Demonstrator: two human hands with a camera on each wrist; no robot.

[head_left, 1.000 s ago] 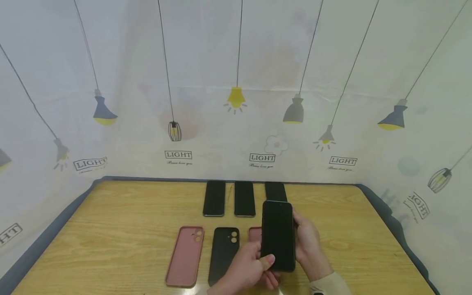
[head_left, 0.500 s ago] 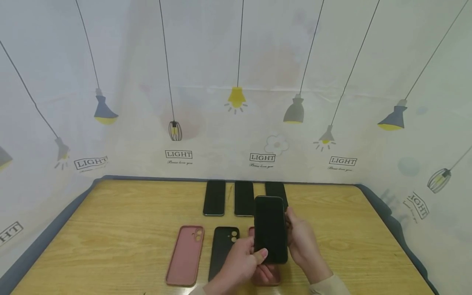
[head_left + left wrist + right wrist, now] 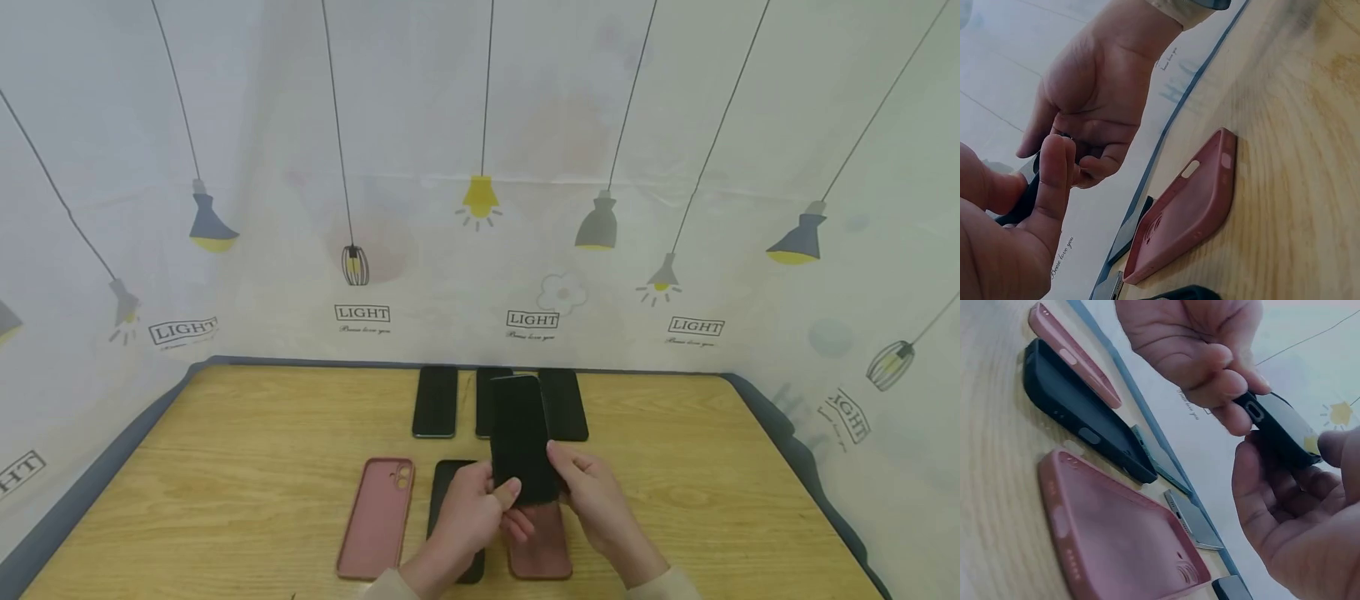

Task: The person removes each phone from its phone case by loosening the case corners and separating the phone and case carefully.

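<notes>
Both hands hold a phone in a black case (image 3: 521, 433) with its dark screen facing up. My left hand (image 3: 471, 510) grips its lower left, thumb over the front edge. My right hand (image 3: 596, 498) pinches its lower right edge. In the right wrist view the port cutout of the black case (image 3: 1279, 439) shows between the hands. Under the hands lie a pink phone case (image 3: 542, 546) and a black phone case (image 3: 471, 568), both partly hidden. Another pink phone case (image 3: 375, 518) lies to the left, its hollow side up.
Along the back of the wooden table (image 3: 225, 467) lie a left phone (image 3: 435, 402), a middle phone (image 3: 483, 412) partly behind the held one, and a right phone (image 3: 567, 408). A white curtain (image 3: 420, 125) printed with lamps stands behind and on both sides.
Both hands have carried the cased phone left and away from me, and it now tilts slightly. The right thumb has come onto its right edge. More of the right pink case shows.
</notes>
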